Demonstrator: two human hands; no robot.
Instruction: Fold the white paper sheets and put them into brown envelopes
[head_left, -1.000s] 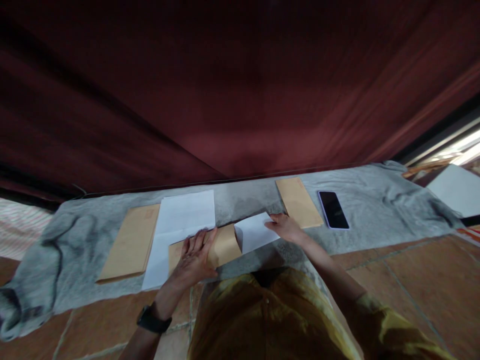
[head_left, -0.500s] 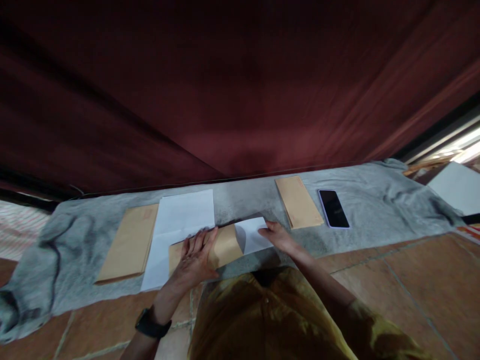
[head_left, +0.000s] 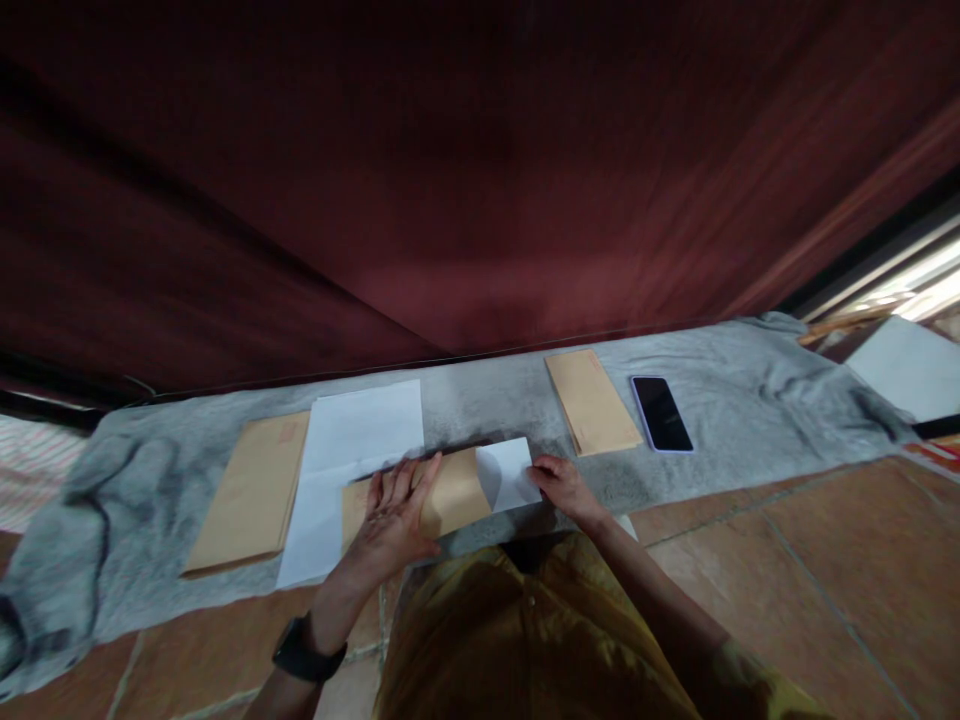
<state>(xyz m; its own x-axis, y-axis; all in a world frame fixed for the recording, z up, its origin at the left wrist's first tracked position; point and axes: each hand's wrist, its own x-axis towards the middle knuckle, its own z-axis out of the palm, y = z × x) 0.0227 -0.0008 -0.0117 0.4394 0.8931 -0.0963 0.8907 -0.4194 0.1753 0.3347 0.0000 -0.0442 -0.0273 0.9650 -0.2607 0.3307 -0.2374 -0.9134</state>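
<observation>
My left hand [head_left: 394,508] lies flat, fingers together, on a brown envelope [head_left: 450,494] on the grey cloth [head_left: 675,478], pinning it down. A folded white sheet [head_left: 511,472] sticks out of the envelope's right end. My right hand [head_left: 561,485] is at the sheet's right edge, its fingers curled and pinching that edge. A black watch [head_left: 306,650] is on my left wrist.
To the left lie a stack of white paper [head_left: 352,455] and a pile of brown envelopes [head_left: 251,492]. Farther right rest another brown envelope pile [head_left: 590,402] and a dark phone [head_left: 661,414]. A dark red curtain [head_left: 465,180] hangs behind; terracotta tiles [head_left: 825,560] lie in front.
My right hand has moved left, pushing the white sheet deeper into the envelope; less of the sheet shows now. My left hand has stayed on the envelope.
</observation>
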